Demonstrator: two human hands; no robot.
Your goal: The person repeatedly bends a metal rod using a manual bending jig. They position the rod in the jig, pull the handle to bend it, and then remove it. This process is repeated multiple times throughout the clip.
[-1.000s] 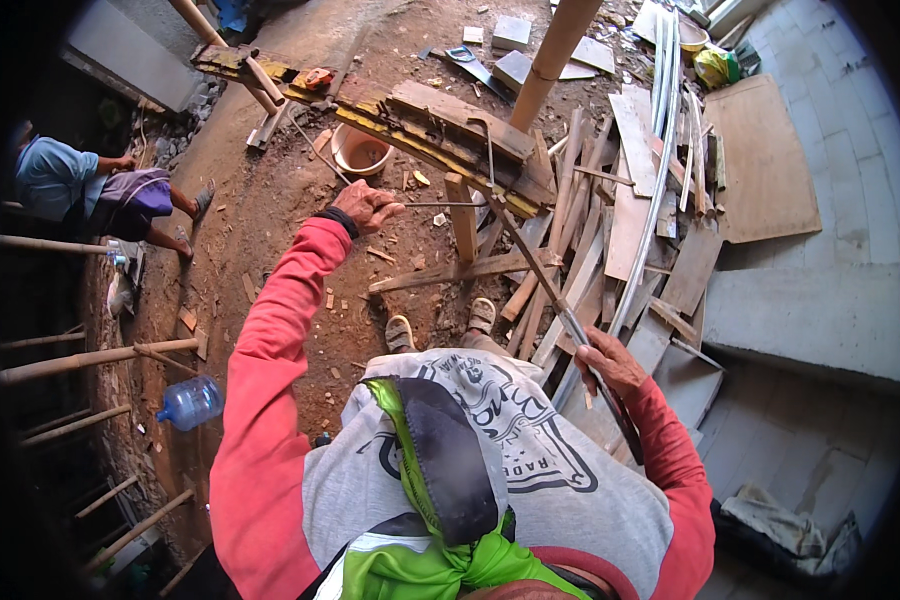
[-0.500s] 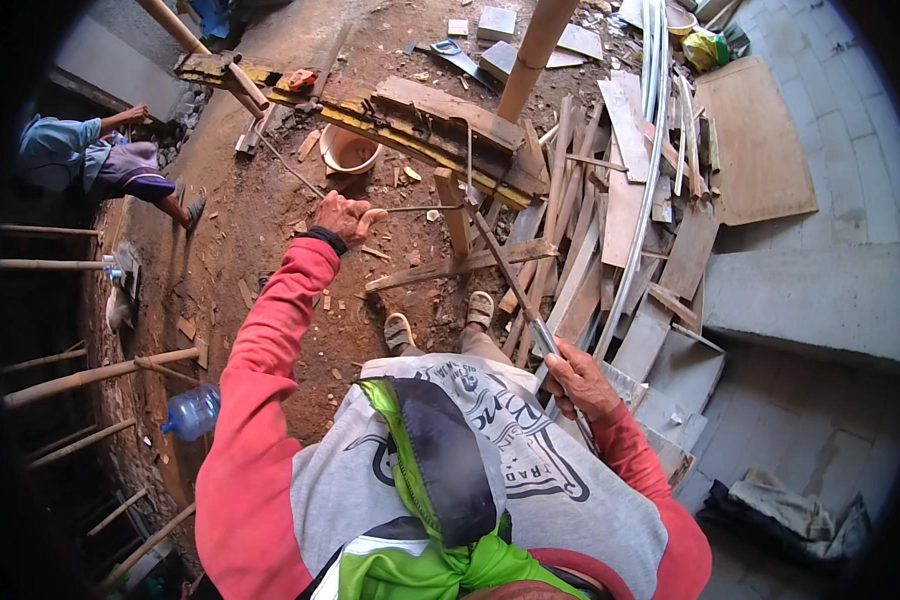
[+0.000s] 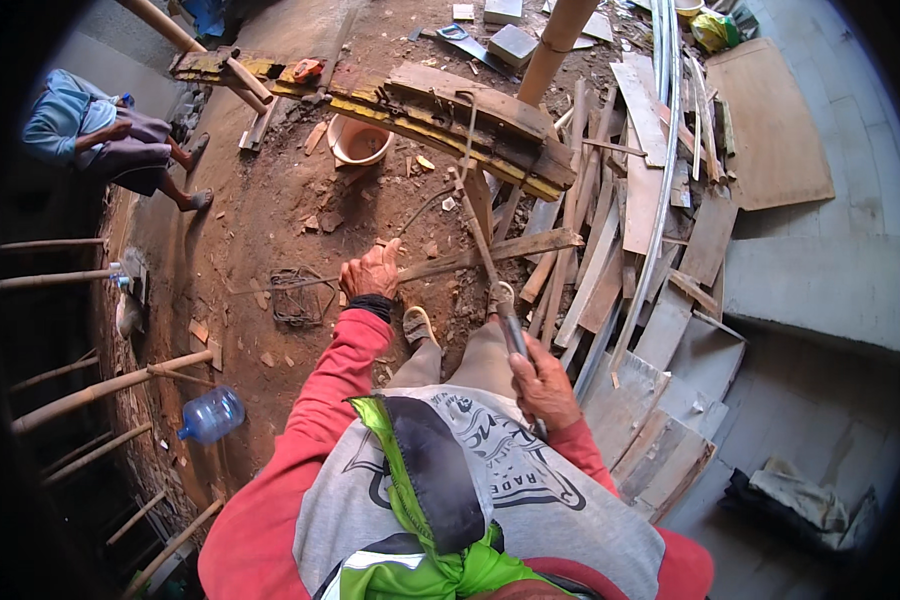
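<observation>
Fingers of left hand [image 3: 370, 272] grip one thin wire [image 3: 290, 284]; right hand [image 3: 542, 385] clasps one long bar [image 3: 490, 265]

I find no signs, labels or screens; packaging only — a clear blue water bottle [image 3: 211, 414] on the dirt, lower left — a yellow-green bag [image 3: 715, 30] lying top right.

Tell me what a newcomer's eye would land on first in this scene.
First, the person's own red-sleeved arms at centre: the left hand grips a thin bent steel rod, the right hand a long metal bar reaching toward it. Above them a yellow-edged timber beam crosses the dirt, with a pink bucket just below it. Loose planks sprawl to the right; another person crouches far left.
</observation>
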